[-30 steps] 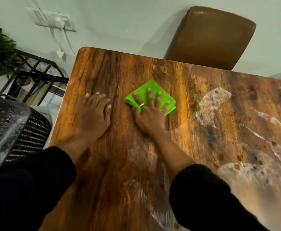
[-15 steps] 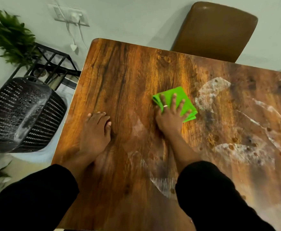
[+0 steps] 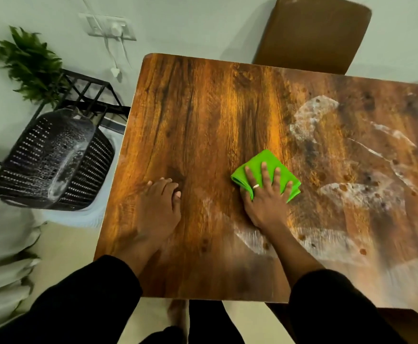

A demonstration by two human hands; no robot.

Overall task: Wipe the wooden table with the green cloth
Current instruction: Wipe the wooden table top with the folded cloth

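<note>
A folded green cloth (image 3: 265,162) lies flat on the wooden table (image 3: 203,115), near its middle. My right hand (image 3: 265,197) presses down on the cloth with fingers spread, covering its near half; a ring shows on one finger. My left hand (image 3: 159,207) rests palm down on bare wood to the left of the cloth, fingers together, holding nothing. White smears and brown spots (image 3: 339,194) cover the right part of the table. A pale streak (image 3: 252,239) lies just in front of my right hand.
A brown chair (image 3: 312,33) stands at the table's far side. Left of the table are a black perforated basket (image 3: 51,160), a black metal rack (image 3: 89,95) and a green plant (image 3: 29,63). A wall socket with a white cable (image 3: 111,28) is behind.
My right hand has slid the green cloth to the right and toward me across the table. My left hand has stayed flat in about the same spot. The view has shifted back.
</note>
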